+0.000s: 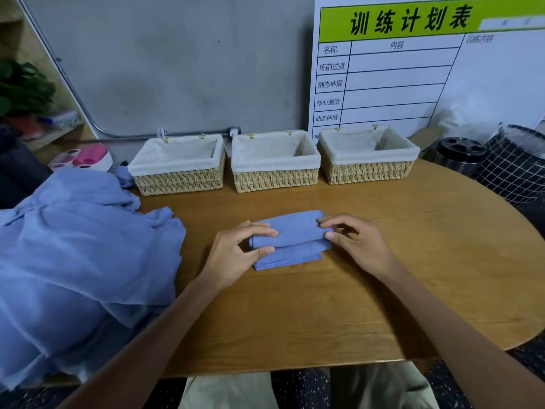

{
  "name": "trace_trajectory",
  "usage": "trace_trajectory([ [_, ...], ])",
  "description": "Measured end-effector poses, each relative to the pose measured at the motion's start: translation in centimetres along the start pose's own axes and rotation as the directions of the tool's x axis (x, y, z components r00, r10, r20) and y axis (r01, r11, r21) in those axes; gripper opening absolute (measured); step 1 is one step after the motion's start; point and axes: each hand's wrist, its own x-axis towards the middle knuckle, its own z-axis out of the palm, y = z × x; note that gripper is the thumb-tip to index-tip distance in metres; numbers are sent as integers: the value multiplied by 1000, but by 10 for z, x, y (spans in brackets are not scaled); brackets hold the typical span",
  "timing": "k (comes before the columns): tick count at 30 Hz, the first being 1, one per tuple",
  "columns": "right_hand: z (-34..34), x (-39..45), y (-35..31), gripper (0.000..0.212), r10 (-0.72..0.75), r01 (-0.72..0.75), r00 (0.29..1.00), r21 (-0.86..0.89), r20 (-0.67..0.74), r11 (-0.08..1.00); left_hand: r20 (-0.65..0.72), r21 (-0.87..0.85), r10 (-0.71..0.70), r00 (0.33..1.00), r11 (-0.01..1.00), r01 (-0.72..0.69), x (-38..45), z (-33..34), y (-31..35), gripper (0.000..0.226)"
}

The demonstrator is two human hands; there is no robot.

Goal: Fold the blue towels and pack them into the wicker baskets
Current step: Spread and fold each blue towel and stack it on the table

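The pile of blue towels (79, 255) runs off the left edge and covers the left end of the bench (324, 314). The right basket (368, 156) hides the lower rows of the wall chart (413, 69). The left hand (236, 252) covers one end of the folded towel (290, 242). The potted plant (23, 90) is cut off at the left.

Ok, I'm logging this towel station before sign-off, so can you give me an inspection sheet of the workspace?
Surface: rounded wooden table, bare at the front.
Job's things: small blue towel part-folded at centre; heap of blue towels at left; three lined wicker baskets in a row at the back, no towels seen inside.
Clutter: nothing seen on the table.
Grippers: left hand and right hand pinch the towel's ends.
Cables: metal conduit along the wall.
Surroundings: schedule board, steel bin, checked hamper, plant.
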Motion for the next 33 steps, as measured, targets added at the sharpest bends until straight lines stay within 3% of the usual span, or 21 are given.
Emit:
trace_trajectory([
  [4,5,4,-1,14,27,-28,999,-30,-33,999,-19,24,7,1000,1000,-7,-3,5,2,19],
  [7,15,23,-8,15,34,-52,994,-177,-104,983,-36,8,-81,996,997,82,6,5,11,19],
  [10,30,51,-17,25,47,-79,995,-418,-87,905,-33,23,-171,985,985,172,24,5,15,23],
  [14,46,68,-13,36,19,-91,993,-651,-117,754,49,193,-168,985,969,156,45,14,16,33],
  [17,47,58,10,36,26,-83,994,-550,-109,831,67,333,-184,981,931,152,45,25,2,47],
  [21,48,47,25,38,34,-98,989,-459,-144,883,98,450,-381,920,841,300,29,32,-13,78],
  [24,52,47,26,43,35,-113,985,-469,-171,876,84,537,-396,915,791,293,28,33,-17,75],
  [28,55,51,26,29,76,-164,978,-499,-193,851,145,663,-497,856,691,289,39,29,-11,71],
  [31,59,58,24,25,90,-163,981,-490,-170,857,166,770,-412,896,622,143,62,25,0,64],
  [33,63,61,22,23,84,-147,985,-472,-152,869,173,753,-363,916,648,115,78,33,5,60],
])
